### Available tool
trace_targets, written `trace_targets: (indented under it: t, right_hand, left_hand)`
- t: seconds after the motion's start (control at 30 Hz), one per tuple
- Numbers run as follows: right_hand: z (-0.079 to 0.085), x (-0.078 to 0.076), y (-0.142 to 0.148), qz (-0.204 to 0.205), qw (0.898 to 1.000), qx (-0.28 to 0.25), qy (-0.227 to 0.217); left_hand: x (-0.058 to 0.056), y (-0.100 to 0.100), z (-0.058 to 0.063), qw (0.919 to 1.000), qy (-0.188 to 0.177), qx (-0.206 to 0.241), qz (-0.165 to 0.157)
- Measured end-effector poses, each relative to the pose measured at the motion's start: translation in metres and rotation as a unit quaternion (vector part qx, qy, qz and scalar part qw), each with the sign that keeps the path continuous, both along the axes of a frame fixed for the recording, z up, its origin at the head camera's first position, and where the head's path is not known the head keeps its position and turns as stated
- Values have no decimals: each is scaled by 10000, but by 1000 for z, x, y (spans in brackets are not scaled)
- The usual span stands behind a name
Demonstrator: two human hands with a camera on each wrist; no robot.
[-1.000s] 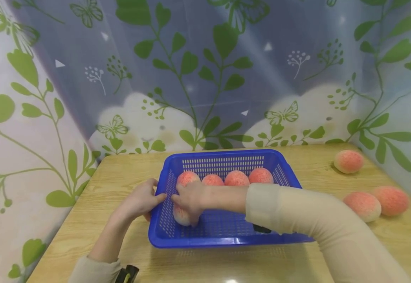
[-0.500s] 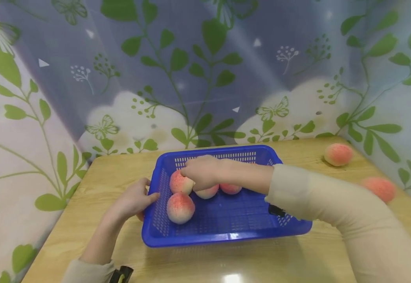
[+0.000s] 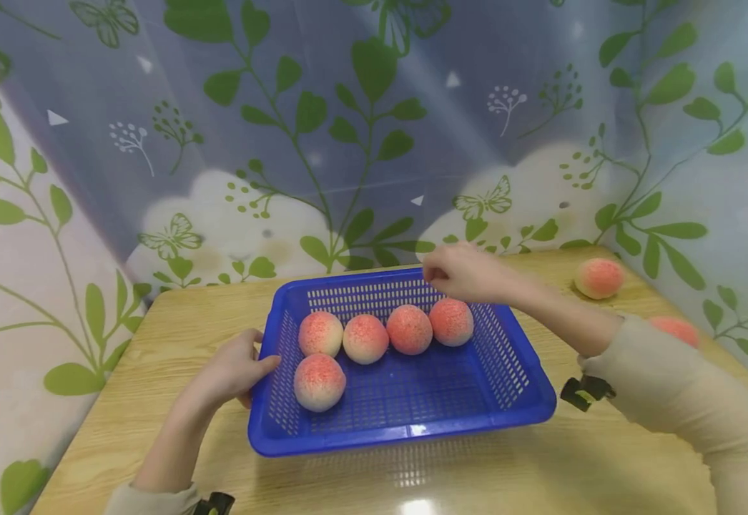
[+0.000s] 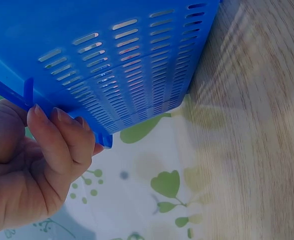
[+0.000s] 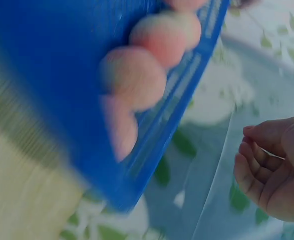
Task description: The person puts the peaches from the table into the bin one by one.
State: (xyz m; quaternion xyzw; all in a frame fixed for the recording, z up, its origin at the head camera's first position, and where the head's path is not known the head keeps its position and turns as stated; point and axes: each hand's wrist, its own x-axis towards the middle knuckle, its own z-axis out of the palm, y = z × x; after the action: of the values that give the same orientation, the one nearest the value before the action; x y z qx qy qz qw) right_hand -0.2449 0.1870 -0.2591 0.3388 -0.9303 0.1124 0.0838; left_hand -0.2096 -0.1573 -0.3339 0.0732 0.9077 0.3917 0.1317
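Inside the blue basket [image 3: 415, 431] lie five peaches [image 3: 365, 339].

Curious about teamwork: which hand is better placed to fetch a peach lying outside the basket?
Probably the right hand: it holds nothing and is nearer the outside peaches, while the left hand grips the basket.

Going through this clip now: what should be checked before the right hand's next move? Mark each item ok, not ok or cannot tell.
1. Left grip holding the rim of the blue rectangular plastic basket: ok.
2. Right grip holding nothing: ok.
3. Bare floor at the basket's front right, away from the five round pink-and-cream peaches: ok.
4. Every peach inside: not ok; two outside peaches show on the pale wooden table.
5. No further peach behind the beige right sleeve: cannot tell.
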Motion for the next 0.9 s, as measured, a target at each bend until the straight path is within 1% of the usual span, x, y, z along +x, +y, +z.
trace_targets:
  t: [0.03, 0.17, 0.33, 0.57, 0.67, 0.77, 0.83, 0.9]
  right_hand:
    - [-1, 1, 11, -137, 9999, -35, 42]
    - [-2, 6, 55, -699, 9973, -185, -111]
    - [-10, 11, 97, -1275, 9915, -128, -246]
    - [-22, 24, 151, -2088, 9762, 0, -586]
    - [-29, 29, 171, -2259, 9720, 25, -642]
    - [-35, 33, 189, -2330, 9698, 83, -722]
    - [-40, 35, 199, -2339, 9686, 210, -811]
    - [-45, 38, 209, -2357, 9658, 407, -1003]
  left_hand:
    - [0, 0, 0, 10000, -10, 6, 10]
    - [0, 0, 0, 10000, -48, 46, 42]
    - [0, 0, -1, 10000, -31, 65, 68]
    - [-1, -1, -2, 10000, -33, 77, 42]
    - [0, -1, -1, 9999, -64, 79, 64]
    - [0, -1, 0, 9999, -66, 88, 85]
    - [0, -1, 0, 9999, -70, 101, 94]
    - [0, -1, -1, 9999, -60, 112, 93]
